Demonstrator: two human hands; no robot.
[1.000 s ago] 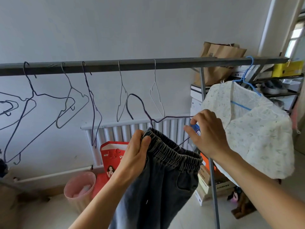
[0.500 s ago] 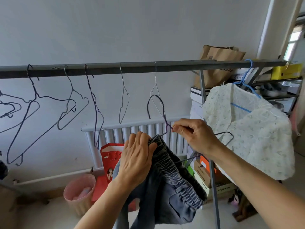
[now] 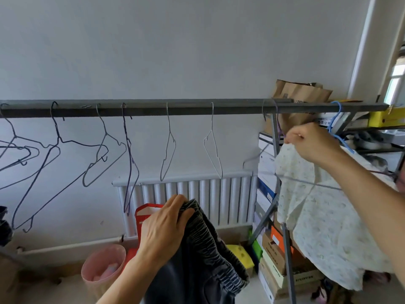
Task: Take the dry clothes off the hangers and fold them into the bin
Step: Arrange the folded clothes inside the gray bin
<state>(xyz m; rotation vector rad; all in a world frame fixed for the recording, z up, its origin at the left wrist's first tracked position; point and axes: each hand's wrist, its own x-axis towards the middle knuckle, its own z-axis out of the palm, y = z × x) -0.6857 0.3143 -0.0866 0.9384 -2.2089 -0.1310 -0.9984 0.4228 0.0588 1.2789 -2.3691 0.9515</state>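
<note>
head view: the left hand [image 3: 162, 229] has its fingers [image 3: 175, 205] clamped on the waistband of the dark trousers [image 3: 203, 260], held low in front of the radiator [image 3: 230, 198]. the right hand [image 3: 313, 143] pinches the neck of a wire hanger [image 3: 277, 121] hooked on the rail [image 3: 197, 110], beside the floral shirt [image 3: 324, 216] on its blue hanger [image 3: 335, 119].

Plain white wall [image 3: 175, 51] w/ white radiator [image 3: 230, 200] low, mid. Window [image 3: 397, 75] top rt, daylight in. Shelf [image 3: 381, 149] rt, boxes [image 3: 266, 187] stacked below, paper bag [image 3: 302, 93] up top. Pale floor [image 3: 246, 296].
</note>
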